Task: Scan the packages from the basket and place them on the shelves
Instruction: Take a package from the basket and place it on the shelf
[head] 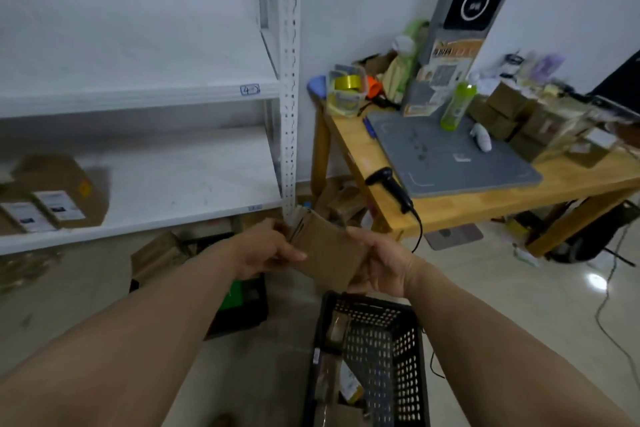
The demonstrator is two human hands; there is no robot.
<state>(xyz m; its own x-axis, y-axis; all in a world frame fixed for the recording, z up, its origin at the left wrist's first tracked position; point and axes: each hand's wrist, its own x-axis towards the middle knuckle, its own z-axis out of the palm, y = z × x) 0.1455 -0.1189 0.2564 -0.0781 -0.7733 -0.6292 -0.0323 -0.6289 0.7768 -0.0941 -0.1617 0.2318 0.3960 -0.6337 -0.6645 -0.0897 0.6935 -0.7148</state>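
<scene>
Right now the person holds a small brown cardboard package (327, 251) with both hands, up in the air above the far end of the black mesh basket (381, 347) that stands on the floor. The left hand (266, 250) grips the package's left side, thumb laid across the front face and fingers curled behind it. The right hand (384, 265) clamps the right edge, fingers wrapped round the back. The package is tilted, its top leaning away towards the foot of the white perforated post (289, 80) of the shelves (173, 180).

Inside the basket lie a few more packages (348, 385), too blurred to make out clearly. On the lower shelf board, far to the left, sit two brown boxes (55, 194) with white labels facing out, touching each other. The shelf edge above carries a small handwritten tag (250, 89).

To the right stands a wooden table (485, 208). A black barcode scanner (391, 187) lies at its near corner, the cable hanging down off the edge. Beside it is a grey mat (443, 156), with a green bottle (458, 104) upright at the mat's far side. Rolls of tape (348, 85) are piled at the table's far left corner, and a stack of small brown cartons (512, 114) sits to the right of the mat.
</scene>
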